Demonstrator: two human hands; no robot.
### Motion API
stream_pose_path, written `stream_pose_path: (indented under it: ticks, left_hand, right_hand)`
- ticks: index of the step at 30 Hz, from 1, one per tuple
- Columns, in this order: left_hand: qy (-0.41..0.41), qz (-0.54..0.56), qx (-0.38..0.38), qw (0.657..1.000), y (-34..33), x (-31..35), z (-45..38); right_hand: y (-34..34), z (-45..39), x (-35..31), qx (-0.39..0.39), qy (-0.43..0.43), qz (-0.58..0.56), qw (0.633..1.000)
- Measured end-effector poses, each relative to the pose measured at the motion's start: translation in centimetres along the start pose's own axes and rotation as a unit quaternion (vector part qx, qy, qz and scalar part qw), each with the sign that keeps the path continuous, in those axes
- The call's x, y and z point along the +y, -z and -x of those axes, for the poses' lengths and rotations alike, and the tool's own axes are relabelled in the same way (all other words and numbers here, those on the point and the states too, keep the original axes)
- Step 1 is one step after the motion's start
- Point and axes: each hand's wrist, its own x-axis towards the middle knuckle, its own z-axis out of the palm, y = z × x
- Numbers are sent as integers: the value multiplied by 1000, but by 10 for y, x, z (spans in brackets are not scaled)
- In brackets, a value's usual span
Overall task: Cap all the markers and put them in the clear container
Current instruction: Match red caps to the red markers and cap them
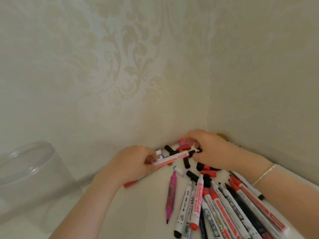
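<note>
My left hand [133,163] grips a white marker with a red label [172,158], held level above the table. Its far end carries a black cap [191,153], where the fingers of my right hand [208,149] pinch. Several loose black and red caps [186,163] lie under and around my right hand near the wall corner. A fan of several uncapped markers [224,209], red, black and white, spreads at the lower right. A pink marker [170,194] lies to their left. The clear container [25,171] stands at the far left, apart from both hands.
A cream patterned wall [131,66] closes the table at the back and meets a plain side wall [267,83] at the right. A red cap [130,183] lies under my left wrist. A bracelet [264,174] circles my right wrist.
</note>
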Motion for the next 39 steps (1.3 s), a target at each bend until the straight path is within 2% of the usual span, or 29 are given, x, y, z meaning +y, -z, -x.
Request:
stream_pose_path:
  ticks: [1, 3, 5, 10, 15, 21, 27, 29, 32, 33, 35, 39]
  left_hand:
    - [20, -30, -25, 999, -1, -6, 6]
    - [53, -75, -83, 992, -7, -12, 14]
    - [76, -99, -119, 985, -13, -11, 16]
    - [91, -160, -105, 977, -21, 0, 6]
    - [106, -198, -125, 966, -23, 8, -5]
    - [112, -213, -128, 962, -23, 9, -9]
    - [71, -181, -50, 980, -24, 20, -18]
    - [52, -111, -5, 992, -23, 27, -28]
    - [-13, 29, 46, 998, -28, 37, -51]
    - [-42, 57, 46, 996, -31, 42, -58]
    - [-96, 66, 42, 992, -36, 51, -70]
    - [-150, -31, 42, 987, -49, 59, -89]
  right_hand:
    - [3, 4, 5, -5, -22, 4, 1000]
    - [4, 11, 10, -64, -52, -12, 997]
    - [2, 18, 9, -132, -37, 11, 991]
    - [-10, 23, -4, -242, 28, 63, 968]
    - [-20, 22, -9, -266, 62, 114, 955]
    - [-26, 21, -8, -241, 73, 145, 957]
    - [-2, 14, -1, -167, 48, 96, 980]
    - [9, 13, -1, -104, 34, 71, 991]
    - [15, 8, 3, 49, -3, -25, 998]
    - [15, 7, 5, 97, -26, -94, 990]
    - [14, 4, 7, 171, -76, -247, 951]
    - [16, 3, 14, 196, -141, -461, 854]
